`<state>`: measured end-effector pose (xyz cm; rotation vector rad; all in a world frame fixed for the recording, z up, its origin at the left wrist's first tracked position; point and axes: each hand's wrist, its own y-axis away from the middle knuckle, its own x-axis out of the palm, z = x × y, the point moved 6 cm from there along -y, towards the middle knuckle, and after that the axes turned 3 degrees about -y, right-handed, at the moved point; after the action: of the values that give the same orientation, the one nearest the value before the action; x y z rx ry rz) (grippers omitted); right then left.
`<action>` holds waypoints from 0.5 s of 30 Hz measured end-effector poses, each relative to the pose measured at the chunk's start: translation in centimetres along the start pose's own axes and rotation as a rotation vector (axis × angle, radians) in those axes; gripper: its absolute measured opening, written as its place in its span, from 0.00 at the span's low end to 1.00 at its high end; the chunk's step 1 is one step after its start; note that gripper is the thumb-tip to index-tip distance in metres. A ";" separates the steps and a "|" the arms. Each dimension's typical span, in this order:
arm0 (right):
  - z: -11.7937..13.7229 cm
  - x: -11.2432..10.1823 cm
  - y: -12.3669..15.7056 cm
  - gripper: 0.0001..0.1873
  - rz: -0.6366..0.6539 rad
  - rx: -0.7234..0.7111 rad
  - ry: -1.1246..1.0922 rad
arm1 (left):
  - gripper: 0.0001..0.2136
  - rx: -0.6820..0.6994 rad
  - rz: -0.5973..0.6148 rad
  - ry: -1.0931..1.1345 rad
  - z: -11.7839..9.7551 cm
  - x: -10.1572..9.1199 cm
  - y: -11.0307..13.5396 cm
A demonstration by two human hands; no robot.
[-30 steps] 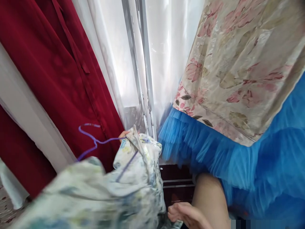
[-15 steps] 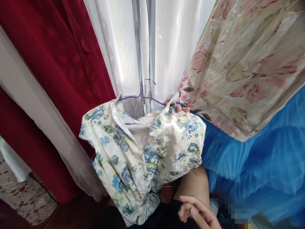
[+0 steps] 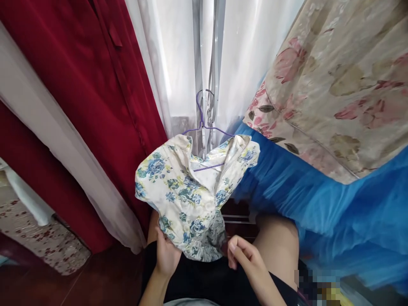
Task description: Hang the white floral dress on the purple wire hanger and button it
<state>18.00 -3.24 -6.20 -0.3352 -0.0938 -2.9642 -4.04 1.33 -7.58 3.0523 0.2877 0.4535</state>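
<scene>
A small white garment with blue flowers [image 3: 191, 191] hangs on a purple wire hanger [image 3: 204, 127], whose hook is caught on the metal window fitting [image 3: 210, 106]. My left hand [image 3: 165, 255] grips the garment's lower left hem, fingers tucked behind the cloth. My right hand [image 3: 244, 257] is at the lower right hem, fingers curled, the thumb touching the fabric's edge; whether it holds the cloth I cannot make out.
A dark red garment [image 3: 79, 85] hangs at the left, white sheer curtains [image 3: 165, 63] in the middle. A floral beige fabric [image 3: 334, 85] and a blue tulle skirt [image 3: 318, 204] hang at the right. Dark wooden floor [image 3: 95, 280] lies below.
The flowered garment has gone up and now hangs from the window fitting by its hanger. My left hand has dropped from the hanger's shoulder to the hem; the right has risen to the hem.
</scene>
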 end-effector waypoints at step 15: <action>6.8 1.9 -10.2 0.11 -0.032 -0.319 0.674 | 0.24 -0.230 -0.112 0.057 4.1 -1.6 2.9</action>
<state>16.02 7.09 0.38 0.6398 0.4537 -2.9372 -3.86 -1.93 -11.72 2.7873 0.3779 0.5275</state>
